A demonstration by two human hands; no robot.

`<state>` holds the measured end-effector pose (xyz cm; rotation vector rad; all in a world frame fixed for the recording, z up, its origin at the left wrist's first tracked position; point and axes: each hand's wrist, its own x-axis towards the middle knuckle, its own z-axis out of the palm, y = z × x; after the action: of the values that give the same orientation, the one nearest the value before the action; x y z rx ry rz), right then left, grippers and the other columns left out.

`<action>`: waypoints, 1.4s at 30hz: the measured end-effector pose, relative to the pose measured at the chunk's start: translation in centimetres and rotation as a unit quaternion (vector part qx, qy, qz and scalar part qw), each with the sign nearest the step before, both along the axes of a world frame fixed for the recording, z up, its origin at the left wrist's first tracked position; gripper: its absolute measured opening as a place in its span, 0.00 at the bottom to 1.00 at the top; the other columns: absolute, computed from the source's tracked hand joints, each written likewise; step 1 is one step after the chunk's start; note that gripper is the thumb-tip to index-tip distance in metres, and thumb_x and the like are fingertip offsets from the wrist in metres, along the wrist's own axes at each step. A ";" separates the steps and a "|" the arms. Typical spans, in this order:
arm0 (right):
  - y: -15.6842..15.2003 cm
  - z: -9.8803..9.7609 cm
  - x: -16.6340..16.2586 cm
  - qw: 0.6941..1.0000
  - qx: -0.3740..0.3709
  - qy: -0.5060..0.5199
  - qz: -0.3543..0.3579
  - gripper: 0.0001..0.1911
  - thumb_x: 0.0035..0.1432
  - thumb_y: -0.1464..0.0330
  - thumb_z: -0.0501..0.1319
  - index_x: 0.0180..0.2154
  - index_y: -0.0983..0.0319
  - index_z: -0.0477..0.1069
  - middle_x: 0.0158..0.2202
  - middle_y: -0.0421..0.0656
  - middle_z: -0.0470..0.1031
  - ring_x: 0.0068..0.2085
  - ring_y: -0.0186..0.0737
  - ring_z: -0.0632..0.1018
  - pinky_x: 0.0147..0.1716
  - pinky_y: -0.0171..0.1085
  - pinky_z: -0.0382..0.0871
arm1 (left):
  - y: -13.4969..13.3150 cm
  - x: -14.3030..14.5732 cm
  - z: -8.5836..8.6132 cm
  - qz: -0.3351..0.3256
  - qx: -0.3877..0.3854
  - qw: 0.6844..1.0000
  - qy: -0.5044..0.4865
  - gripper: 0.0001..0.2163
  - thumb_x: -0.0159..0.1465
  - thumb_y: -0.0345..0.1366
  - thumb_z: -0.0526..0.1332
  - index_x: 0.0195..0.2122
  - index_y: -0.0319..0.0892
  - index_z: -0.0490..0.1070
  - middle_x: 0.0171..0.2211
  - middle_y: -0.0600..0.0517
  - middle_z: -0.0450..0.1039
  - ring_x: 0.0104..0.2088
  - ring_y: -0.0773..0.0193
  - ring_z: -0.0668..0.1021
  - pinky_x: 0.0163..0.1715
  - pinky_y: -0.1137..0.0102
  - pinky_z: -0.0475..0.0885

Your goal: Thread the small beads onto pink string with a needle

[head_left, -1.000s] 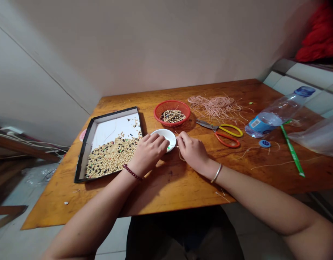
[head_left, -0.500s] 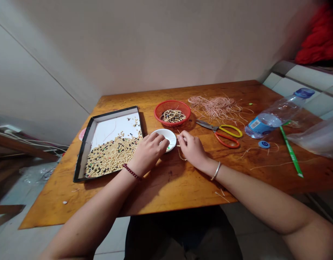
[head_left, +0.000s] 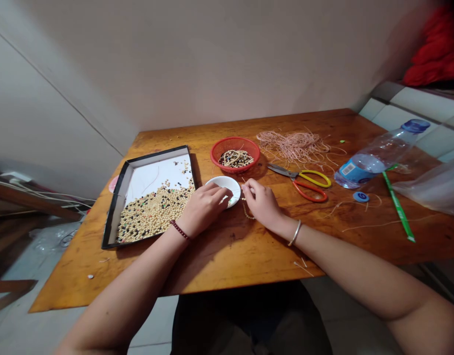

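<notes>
My left hand [head_left: 203, 206] rests at the near edge of a small white dish [head_left: 224, 186], its fingers curled and pinched over the dish; what they hold is too small to name. Just right of the dish, my right hand [head_left: 261, 202] pinches a thin cord with a short string of beads [head_left: 246, 211] hanging below the fingers. The two hands are a few centimetres apart. A black-rimmed tray [head_left: 116, 209] of loose cream and dark beads lies left of the left hand.
A red basket [head_left: 234, 146] with beaded strings stands behind the dish. Pink cord [head_left: 293, 144] is piled at the back, scissors [head_left: 304, 180] lie beside it. A plastic bottle [head_left: 374, 155], blue cap [head_left: 360, 196], green stick [head_left: 398, 207] and plastic bag [head_left: 434, 185] occupy the wooden table's [head_left: 249, 251] right side.
My left hand has drawn back slightly toward me, uncovering more of the white dish. My right hand has shifted a little away from me, the beaded cord now showing below it.
</notes>
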<state>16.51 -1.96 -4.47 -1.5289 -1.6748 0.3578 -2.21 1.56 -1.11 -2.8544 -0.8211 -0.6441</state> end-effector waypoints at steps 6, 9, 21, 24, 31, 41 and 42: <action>0.1 0.2 0.1 0.998 -0.002 0.058 0.011 0.13 0.65 0.63 0.49 0.29 0.60 0.63 0.24 0.41 0.72 0.24 0.35 0.70 0.25 0.32 0.55 | -0.1 0.1 -0.1 0.035 -0.096 0.988 -0.114 0.05 0.64 0.35 0.60 0.39 0.41 0.68 0.36 0.49 0.75 0.38 0.64 0.76 0.39 0.68 0.72; 0.1 0.4 0.1 0.997 -0.005 0.082 0.013 0.14 0.65 0.63 0.50 0.28 0.60 0.63 0.23 0.40 0.71 0.24 0.35 0.70 0.25 0.32 0.55 | -0.1 0.2 -0.2 0.037 -0.127 0.979 -0.155 0.06 0.63 0.36 0.61 0.41 0.42 0.68 0.38 0.49 0.76 0.38 0.66 0.77 0.39 0.70 0.73; 0.0 0.7 -0.1 0.992 0.012 0.120 0.023 0.14 0.65 0.62 0.50 0.28 0.61 0.62 0.23 0.40 0.68 0.24 0.35 0.70 0.25 0.32 0.56 | -0.2 0.3 -0.4 0.034 -0.138 0.967 -0.212 0.14 0.61 0.36 0.65 0.45 0.43 0.65 0.34 0.52 0.79 0.33 0.66 0.80 0.36 0.70 0.73; 0.0 0.6 -0.1 0.992 0.014 0.124 0.029 0.14 0.65 0.62 0.50 0.28 0.60 0.62 0.23 0.40 0.69 0.25 0.35 0.71 0.26 0.32 0.57 | 0.0 0.2 -0.5 0.047 -0.135 0.966 -0.214 0.14 0.60 0.36 0.65 0.45 0.43 0.65 0.33 0.52 0.79 0.32 0.67 0.79 0.34 0.71 0.73; -0.1 0.5 0.0 0.992 0.020 0.122 0.028 0.14 0.65 0.62 0.50 0.28 0.61 0.62 0.23 0.40 0.69 0.25 0.34 0.71 0.25 0.32 0.56 | 0.0 0.3 -0.8 0.054 -0.126 0.967 -0.216 0.16 0.60 0.37 0.65 0.47 0.42 0.64 0.32 0.51 0.79 0.29 0.67 0.78 0.31 0.72 0.72; -0.2 0.6 -0.1 0.992 0.028 0.122 0.022 0.14 0.65 0.62 0.50 0.28 0.61 0.62 0.22 0.39 0.67 0.24 0.34 0.69 0.24 0.32 0.54 | -0.1 0.4 -1.0 0.046 -0.143 0.958 -0.243 0.19 0.60 0.35 0.65 0.49 0.43 0.60 0.31 0.53 0.79 0.25 0.71 0.75 0.27 0.75 0.70; -0.2 0.6 -0.1 0.992 0.028 0.123 0.022 0.14 0.65 0.62 0.50 0.28 0.61 0.62 0.22 0.39 0.67 0.24 0.34 0.69 0.24 0.32 0.54 | -0.1 0.4 -1.0 0.046 -0.145 0.957 -0.247 0.19 0.60 0.35 0.65 0.49 0.43 0.59 0.31 0.53 0.79 0.24 0.72 0.74 0.26 0.76 0.69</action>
<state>16.41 -2.16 -3.86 -1.3499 -1.5129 0.4969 -1.84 1.50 -2.12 -2.9135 -1.1930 -1.3617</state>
